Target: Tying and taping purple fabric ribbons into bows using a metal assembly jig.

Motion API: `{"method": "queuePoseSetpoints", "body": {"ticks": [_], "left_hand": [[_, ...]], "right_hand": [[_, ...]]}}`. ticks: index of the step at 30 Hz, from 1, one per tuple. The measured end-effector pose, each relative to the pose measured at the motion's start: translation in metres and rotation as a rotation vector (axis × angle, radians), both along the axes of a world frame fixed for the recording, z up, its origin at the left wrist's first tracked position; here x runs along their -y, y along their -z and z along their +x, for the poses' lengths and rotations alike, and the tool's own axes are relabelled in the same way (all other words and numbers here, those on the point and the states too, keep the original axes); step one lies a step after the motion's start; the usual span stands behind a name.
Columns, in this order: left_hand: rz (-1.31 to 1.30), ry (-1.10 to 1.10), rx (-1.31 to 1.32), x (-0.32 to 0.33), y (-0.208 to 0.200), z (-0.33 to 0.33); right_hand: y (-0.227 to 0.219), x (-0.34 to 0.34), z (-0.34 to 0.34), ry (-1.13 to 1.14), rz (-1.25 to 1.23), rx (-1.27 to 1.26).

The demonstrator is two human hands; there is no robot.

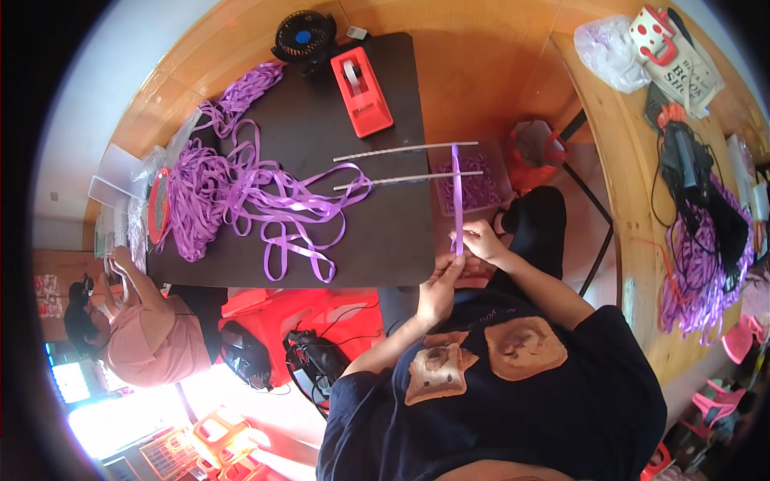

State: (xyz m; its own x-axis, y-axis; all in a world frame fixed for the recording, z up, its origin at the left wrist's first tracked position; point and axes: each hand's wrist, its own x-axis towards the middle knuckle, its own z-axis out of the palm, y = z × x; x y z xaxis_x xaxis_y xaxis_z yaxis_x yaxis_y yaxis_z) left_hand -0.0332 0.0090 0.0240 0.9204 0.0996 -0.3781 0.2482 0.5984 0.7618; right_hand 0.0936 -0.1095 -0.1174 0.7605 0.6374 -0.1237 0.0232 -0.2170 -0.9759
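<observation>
A purple ribbon [458, 200] runs from two thin metal rods [401, 150] straight toward me. The rods lie side by side and jut out past the right edge of the dark table. Closest to my body, my left hand [439, 290] is closed in a pinch on the ribbon's near end. Just beyond it and to the right, my right hand [481, 240] has its fingers closed around the ribbon too; the fingertips are partly hidden. Long loops of loose purple ribbon [281, 204] spread across the table to the left of the rods.
On the dark table [385, 240] stand a red tape dispenser [362, 92] and a black fan [305, 36]. A clear bin of purple pieces [475, 184] sits below the rods. More ribbon [706, 272] hangs at the wooden table on the right. Another person [152, 333] is at the left.
</observation>
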Motion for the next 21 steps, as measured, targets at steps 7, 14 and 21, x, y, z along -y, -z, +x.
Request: {"method": "queuePoseSetpoints", "body": {"ticks": [7, 14, 21], "left_hand": [[0.1, 0.075, 0.183, -0.006, 0.017, 0.0], [-0.054, 0.134, 0.023, -0.019, 0.04, 0.02], [0.096, 0.307, 0.001, -0.033, 0.076, 0.008]], "right_hand": [[-0.003, 0.016, -0.031, -0.069, 0.022, -0.202], [0.001, 0.024, -0.062, -0.141, -0.004, -0.437], [-0.021, 0.027, -0.067, -0.185, -0.063, -0.592]]}}
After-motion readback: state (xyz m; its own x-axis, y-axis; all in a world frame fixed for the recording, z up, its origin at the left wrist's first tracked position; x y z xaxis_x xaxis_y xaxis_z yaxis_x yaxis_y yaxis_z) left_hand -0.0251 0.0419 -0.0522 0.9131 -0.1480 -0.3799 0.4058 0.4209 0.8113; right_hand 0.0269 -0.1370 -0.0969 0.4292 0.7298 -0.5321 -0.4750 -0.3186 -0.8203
